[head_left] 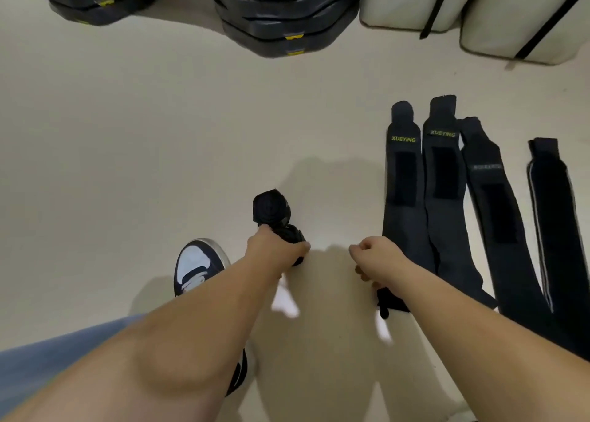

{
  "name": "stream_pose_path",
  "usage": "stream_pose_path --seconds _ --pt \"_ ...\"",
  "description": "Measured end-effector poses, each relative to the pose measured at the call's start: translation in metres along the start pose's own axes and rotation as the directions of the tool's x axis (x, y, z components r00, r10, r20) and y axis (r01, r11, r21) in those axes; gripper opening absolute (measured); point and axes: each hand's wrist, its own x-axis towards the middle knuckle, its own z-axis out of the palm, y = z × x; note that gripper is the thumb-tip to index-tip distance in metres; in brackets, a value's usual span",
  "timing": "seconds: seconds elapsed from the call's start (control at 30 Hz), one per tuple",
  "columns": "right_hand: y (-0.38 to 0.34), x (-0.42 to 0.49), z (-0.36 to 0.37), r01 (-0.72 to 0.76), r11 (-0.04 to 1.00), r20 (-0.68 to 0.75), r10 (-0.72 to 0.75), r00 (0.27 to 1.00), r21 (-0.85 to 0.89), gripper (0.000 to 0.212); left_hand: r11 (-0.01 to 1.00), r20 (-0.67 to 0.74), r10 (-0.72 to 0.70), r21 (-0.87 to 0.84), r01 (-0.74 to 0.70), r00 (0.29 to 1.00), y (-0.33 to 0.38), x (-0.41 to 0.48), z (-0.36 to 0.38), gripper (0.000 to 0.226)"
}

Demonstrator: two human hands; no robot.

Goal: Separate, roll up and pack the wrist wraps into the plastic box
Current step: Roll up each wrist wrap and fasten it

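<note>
A pale beige floor (159,140) fills the view, with open room across its left and middle. At the far edge stand two stacks of black pads with yellow marks (287,16), and beside them white cushions crossed by black straps (523,16). On the right four wrist wraps lie flat side by side, long axes running near to far and the near ends fanning rightward: the first XUEYING wrap (404,172), the second XUEYING wrap (443,172) touching it, the grey-lettered wrap (491,204) and, a little apart, the striped wrap (549,211). At centre a rolled wrist wrap (271,209) rests on the floor, touching a second dark roll (292,236) that the left hand (274,252) grips with curled fingers. The right hand (373,257) hovers near the first wrap's near end, fingers curled; whether they pinch the cloth I cannot tell. A dark and white sneaker (199,265) stands beside the left forearm.
</note>
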Motion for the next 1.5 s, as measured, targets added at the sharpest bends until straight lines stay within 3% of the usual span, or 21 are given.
stream_pose_path --seconds 0.2,0.3,0.37,0.53,0.63,0.77,0.93,1.07,1.2,1.37,1.43,1.5 --pt "0.006 -0.022 -0.025 -0.005 0.997 -0.076 0.010 0.997 0.075 0.030 0.991 -0.079 0.056 0.127 -0.045 0.995 0.015 -0.031 -0.012 0.048" --pt "0.017 -0.041 -0.035 0.018 0.993 -0.234 -0.045 0.971 -0.117 0.028 0.974 -0.092 0.190 0.143 -0.176 0.977 0.033 -0.049 -0.009 0.008" --pt "0.031 -0.053 -0.041 0.004 0.967 -0.311 -0.087 0.946 -0.256 0.031 0.963 -0.035 0.250 0.114 -0.245 0.967 0.045 -0.061 0.005 0.012" --pt "0.077 -0.063 -0.058 -0.062 0.968 -0.238 0.002 0.971 -0.245 0.028 0.975 0.238 0.201 0.041 -0.217 0.950 0.060 -0.082 0.066 0.018" --pt "0.096 -0.064 -0.065 -0.102 0.970 -0.138 0.073 0.988 -0.221 0.042 0.977 0.303 0.167 0.079 -0.200 0.938 0.059 -0.082 0.103 0.014" --pt "0.106 -0.061 -0.064 -0.098 0.969 -0.077 0.082 0.994 -0.227 0.048 0.995 0.256 0.093 -0.004 -0.095 0.962 0.053 -0.070 0.135 0.013" --pt "0.103 -0.052 -0.074 -0.093 0.986 -0.069 0.084 0.994 -0.137 0.067 0.975 0.207 -0.051 -0.203 0.094 0.977 0.051 -0.060 0.158 0.040" --pt "0.103 -0.045 -0.080 -0.091 0.984 -0.040 0.086 0.995 -0.152 0.080 0.955 0.262 -0.114 -0.236 0.178 0.958 0.067 -0.061 0.173 0.013" --pt "0.102 -0.042 -0.076 -0.087 0.967 -0.011 0.087 0.996 -0.241 0.071 0.959 0.358 -0.094 -0.218 0.181 0.929 0.079 -0.066 0.183 0.015" --pt "0.101 -0.039 -0.076 -0.109 0.944 -0.009 0.111 0.994 -0.312 0.057 0.971 0.308 -0.060 -0.202 0.127 0.949 0.082 -0.063 0.176 0.012" --pt "0.098 -0.039 -0.076 -0.126 0.947 0.001 0.133 0.991 -0.294 0.050 0.974 0.288 -0.050 -0.196 0.110 0.956 0.079 -0.063 0.161 0.011" --pt "0.090 -0.042 -0.073 -0.158 0.974 -0.004 0.160 0.987 -0.163 0.050 0.969 0.293 -0.043 -0.222 0.112 0.955 0.077 -0.067 0.142 0.010"
